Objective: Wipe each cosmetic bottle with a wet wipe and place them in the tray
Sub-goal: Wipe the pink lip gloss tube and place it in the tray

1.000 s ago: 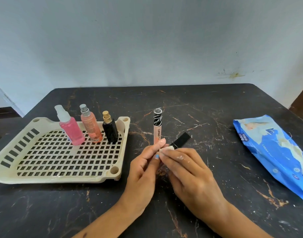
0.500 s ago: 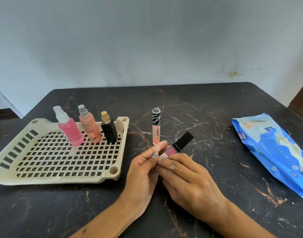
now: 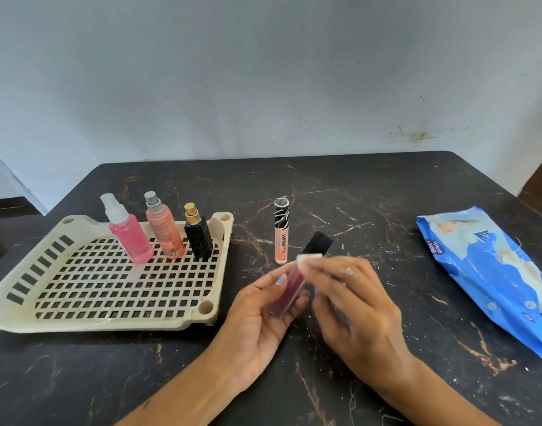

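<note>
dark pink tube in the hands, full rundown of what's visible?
The dark pink tube is a slim lip-gloss type, with a translucent plastic-looking body of mauve-pink fill and a black squared cap at its far end. It is tilted, cap away and to the right, above the table. The left hand grips its lower body; the right hand presses a white wipe near the cap.

The right hand (image 3: 352,305) is motion-blurred; the wipes pack (image 3: 491,272) is cut off right.
</note>
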